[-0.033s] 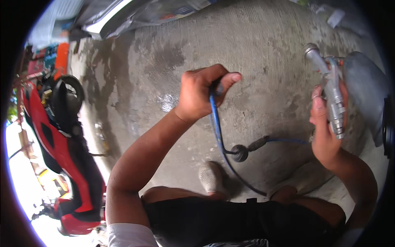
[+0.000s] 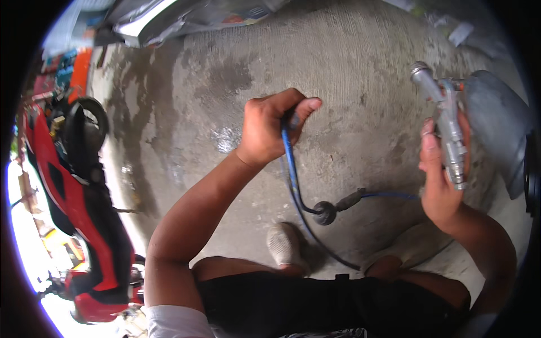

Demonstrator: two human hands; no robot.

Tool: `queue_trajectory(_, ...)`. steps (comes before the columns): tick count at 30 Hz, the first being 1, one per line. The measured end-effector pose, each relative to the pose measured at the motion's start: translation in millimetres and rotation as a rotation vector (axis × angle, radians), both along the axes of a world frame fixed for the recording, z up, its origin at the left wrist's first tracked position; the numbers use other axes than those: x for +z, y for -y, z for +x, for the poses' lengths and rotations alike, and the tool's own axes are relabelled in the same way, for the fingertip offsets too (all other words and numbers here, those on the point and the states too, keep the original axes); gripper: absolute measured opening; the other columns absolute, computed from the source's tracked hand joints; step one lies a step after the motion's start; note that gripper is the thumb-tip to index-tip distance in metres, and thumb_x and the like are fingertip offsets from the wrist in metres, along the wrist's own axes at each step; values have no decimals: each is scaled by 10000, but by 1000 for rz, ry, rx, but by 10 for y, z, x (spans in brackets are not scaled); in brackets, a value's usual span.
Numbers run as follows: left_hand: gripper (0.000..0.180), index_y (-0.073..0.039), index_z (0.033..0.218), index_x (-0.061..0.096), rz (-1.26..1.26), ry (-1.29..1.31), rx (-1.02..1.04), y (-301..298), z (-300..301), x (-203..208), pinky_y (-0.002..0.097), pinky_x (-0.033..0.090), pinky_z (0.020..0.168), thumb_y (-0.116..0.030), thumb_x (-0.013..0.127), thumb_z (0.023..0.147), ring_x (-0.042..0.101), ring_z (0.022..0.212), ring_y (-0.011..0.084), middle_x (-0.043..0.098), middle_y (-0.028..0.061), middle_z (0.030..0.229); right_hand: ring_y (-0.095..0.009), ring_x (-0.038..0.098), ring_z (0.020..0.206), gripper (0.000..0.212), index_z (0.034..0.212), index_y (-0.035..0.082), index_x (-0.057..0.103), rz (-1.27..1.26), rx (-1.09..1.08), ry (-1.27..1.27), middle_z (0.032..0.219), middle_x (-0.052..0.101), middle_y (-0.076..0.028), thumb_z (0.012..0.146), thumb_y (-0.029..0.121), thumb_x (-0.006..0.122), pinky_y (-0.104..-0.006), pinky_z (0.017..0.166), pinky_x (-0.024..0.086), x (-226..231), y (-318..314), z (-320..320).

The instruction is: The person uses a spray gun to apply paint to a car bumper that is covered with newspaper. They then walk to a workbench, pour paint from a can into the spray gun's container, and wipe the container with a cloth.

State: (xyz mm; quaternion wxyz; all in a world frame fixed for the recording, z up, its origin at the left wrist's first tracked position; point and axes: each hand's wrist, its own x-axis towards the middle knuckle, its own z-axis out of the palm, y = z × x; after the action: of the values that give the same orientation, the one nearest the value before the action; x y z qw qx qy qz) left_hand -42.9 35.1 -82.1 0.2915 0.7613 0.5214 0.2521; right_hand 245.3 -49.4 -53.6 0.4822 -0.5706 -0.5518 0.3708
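Observation:
My left hand (image 2: 269, 127) is closed around the end of a blue hose (image 2: 290, 163), thumb pointing right; the hose's tip is mostly hidden in the fist. From there the hose hangs toward the floor and curves past my feet. My right hand (image 2: 440, 180) grips a silver metal spray gun (image 2: 451, 127), which is held upright with its threaded fitting at the bottom. A grey rounded cup (image 2: 496, 124) sits beside the gun and appears joined to it. The gun and the hose are apart.
On the concrete floor (image 2: 338, 67), a black ball-shaped piece (image 2: 324, 213) and a dark connector (image 2: 350, 199) lie along the hose. A red and black motorcycle (image 2: 79, 197) stands at the left. Grey plastic sheeting (image 2: 197, 22) lies along the far side. My shoe (image 2: 283, 245) is below.
The whole view has shifted slightly, so most things sit a little further left. Both hands keep their holds on the hose and the spray gun.

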Motion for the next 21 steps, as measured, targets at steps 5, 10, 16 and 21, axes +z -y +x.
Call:
queue_trajectory(5, 118, -16, 990, 696, -11, 169, 158, 68, -587, -369, 324, 554, 645, -16, 577, 990, 708, 687, 193, 693, 92, 767, -124, 564, 972, 499, 1509, 6, 423, -15, 100, 32, 1175, 577, -79, 1045, 92, 586, -270, 867, 490, 203, -308, -1015)
queue_trajectory(10, 435, -44, 1091, 691, 69, 394, 185, -73, -888, -514, 382, 543, 732, 145, 488, 756, 659, 744, 277, 697, 135, 885, -284, 650, 1157, 526, 1505, 30, 417, 240, 77, 23, 1300, 631, -179, 1040, 187, 604, -390, 955, 525, -135, -681, -2153)
queue_trajectory(16, 195, 16, 995, 742, -290, 410, -268, -85, -1322, -432, 348, 550, 751, -34, 643, 834, 638, 813, 110, 757, 98, 841, -420, 612, 1285, 563, 1523, 27, 407, 293, -94, 113, 1421, 591, -263, 1016, 171, 607, -454, 1040, 507, -328, -692, -2897)
queue_trajectory(21, 358, 30, 1120, 718, -621, 336, -463, 72, -1563, -463, 332, 539, 740, 30, 596, 783, 614, 812, 107, 742, 97, 884, -402, 603, 1300, 530, 1500, -27, 404, 213, -119, -7, 1401, 589, -283, 1042, 174, 579, -446, 1057, 483, -402, -424, -2976)
